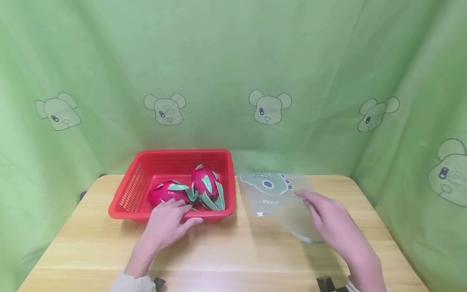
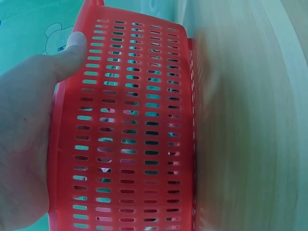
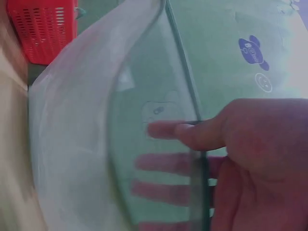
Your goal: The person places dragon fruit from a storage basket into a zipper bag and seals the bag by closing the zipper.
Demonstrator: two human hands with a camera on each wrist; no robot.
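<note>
The bag (image 1: pixel 277 198) lies on the tabletop (image 1: pixel 233 251), mouth toward the right hand (image 1: pixel 328 217), which pinches its edge. The left hand (image 1: pixel 168 223) grips the basket (image 1: pixel 175 160) holding two dragon fruits (image 1: pixel 204 184).

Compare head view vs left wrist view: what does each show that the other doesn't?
Head only: two pink dragon fruits inside the red plastic basket, and the right hand gripping a clear plastic zip bag. Left wrist only: the basket's slotted outer wall close up, thumb over its rim. Both: the left hand at the basket, on the light wooden table.
</note>
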